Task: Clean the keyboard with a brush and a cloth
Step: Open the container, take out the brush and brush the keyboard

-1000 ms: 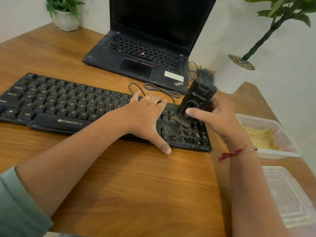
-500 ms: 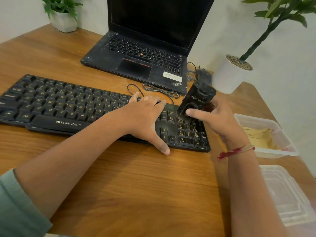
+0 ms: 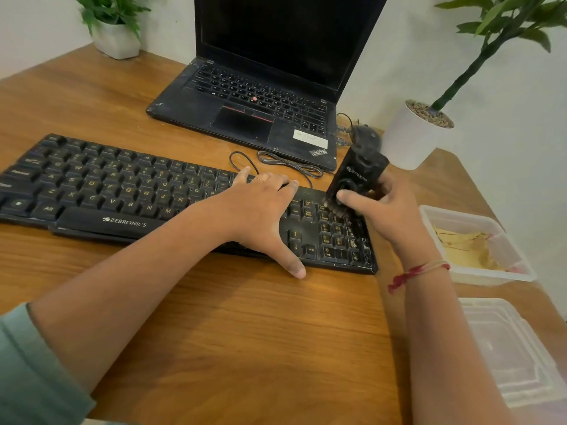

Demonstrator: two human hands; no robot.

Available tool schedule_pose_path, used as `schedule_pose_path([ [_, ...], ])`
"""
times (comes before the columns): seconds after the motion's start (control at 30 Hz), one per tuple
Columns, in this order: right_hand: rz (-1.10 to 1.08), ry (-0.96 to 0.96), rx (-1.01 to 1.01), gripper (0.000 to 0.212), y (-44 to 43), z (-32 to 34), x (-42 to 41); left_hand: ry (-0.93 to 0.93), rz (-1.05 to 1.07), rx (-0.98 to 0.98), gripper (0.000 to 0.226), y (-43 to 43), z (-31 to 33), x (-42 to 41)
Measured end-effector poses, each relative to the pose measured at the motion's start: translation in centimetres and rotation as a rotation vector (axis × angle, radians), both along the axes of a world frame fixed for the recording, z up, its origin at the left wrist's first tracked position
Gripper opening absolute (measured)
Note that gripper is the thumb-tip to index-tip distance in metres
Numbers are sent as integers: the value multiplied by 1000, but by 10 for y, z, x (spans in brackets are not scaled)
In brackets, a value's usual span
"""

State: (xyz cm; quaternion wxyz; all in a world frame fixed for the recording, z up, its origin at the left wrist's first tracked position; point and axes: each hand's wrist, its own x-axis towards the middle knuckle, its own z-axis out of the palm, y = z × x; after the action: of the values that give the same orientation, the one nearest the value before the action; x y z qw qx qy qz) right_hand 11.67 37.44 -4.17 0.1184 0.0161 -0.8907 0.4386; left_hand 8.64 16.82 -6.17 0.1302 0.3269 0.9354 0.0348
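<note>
A long black Zebronics keyboard (image 3: 101,191) lies across the wooden desk. My left hand (image 3: 260,210) rests flat on its right half, fingers spread, thumb reaching down to the desk in front. My right hand (image 3: 383,210) grips a black block-shaped brush (image 3: 357,176), tilted, with its bristles down on the number pad at the keyboard's right end. A yellow cloth (image 3: 460,243) lies crumpled in a clear plastic tub (image 3: 445,211) to the right of the keyboard.
An open black laptop (image 3: 245,118) stands behind the keyboard, its cable (image 3: 285,165) looped between them. A white potted plant (image 3: 411,139) is at the back right, another pot (image 3: 116,41) at the back left. A clear lid (image 3: 509,348) lies near the desk's right edge.
The brush has shifted slightly up and back along the number pad in my right hand. My left hand has stayed flat on the keyboard.
</note>
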Motion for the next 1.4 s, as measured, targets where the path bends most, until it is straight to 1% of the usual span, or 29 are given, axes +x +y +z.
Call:
schedule_pose_path([
  [0.13,-156,156,192,19,-2,-2,-9,-1,1,0,143,0,0,1],
  [0.17,-161,165,182,19,-2,-2,-9,-2,1,3,144,0,0,1],
  [0.23,-109,151,60,21,-5,-1,-6,-2,2,7,144,0,-1,1],
  [0.3,-28,76,-51,23,-11,1,-3,-2,2,6,144,0,-1,0],
  [0.33,-1,40,-72,24,-12,1,-2,0,2,2,144,0,-1,0],
  [0.43,-45,24,-44,26,-9,0,-5,-2,2,-2,143,0,0,1],
  [0.5,-108,78,1,26,-5,1,-7,-2,3,3,143,0,0,2],
  [0.57,-124,117,36,26,-5,1,-7,-4,2,4,143,0,1,2],
  [0.6,-101,113,30,25,-7,1,-6,-3,0,2,143,0,0,1],
  [0.67,16,46,-30,21,-14,1,-2,-2,-1,-8,143,0,1,1],
  [0.73,110,7,-17,20,-19,2,0,-7,4,-13,142,0,1,1],
  [0.77,100,22,16,22,-19,2,-1,-9,6,-11,142,1,2,2],
  [0.83,-7,78,88,26,-16,3,-6,-9,7,-3,142,1,2,2],
  [0.9,-91,115,108,25,-12,3,-8,-9,7,2,142,0,2,2],
  [0.93,-99,117,103,24,-11,3,-8,-9,6,3,142,0,2,2],
  [1.0,-25,63,31,21,-12,2,-5,-6,2,1,142,0,2,2],
  [1.07,98,-51,-59,20,-13,2,0,-4,0,-4,142,0,1,1],
  [1.1,116,-67,-63,20,-11,2,1,-3,0,-6,142,0,1,1],
  [1.17,16,-11,-23,20,-5,0,-3,-3,-1,0,142,0,1,1],
  [1.23,-154,75,79,19,3,-2,-10,-4,-1,5,142,0,1,1],
  [1.3,-238,116,182,18,6,-2,-11,-3,-4,2,142,-1,0,1],
  [1.33,-228,116,154,17,8,-2,-10,-2,-4,0,142,-1,0,1],
  [1.4,-132,47,-66,17,7,-1,-5,2,-3,-4,143,-1,0,0],
])
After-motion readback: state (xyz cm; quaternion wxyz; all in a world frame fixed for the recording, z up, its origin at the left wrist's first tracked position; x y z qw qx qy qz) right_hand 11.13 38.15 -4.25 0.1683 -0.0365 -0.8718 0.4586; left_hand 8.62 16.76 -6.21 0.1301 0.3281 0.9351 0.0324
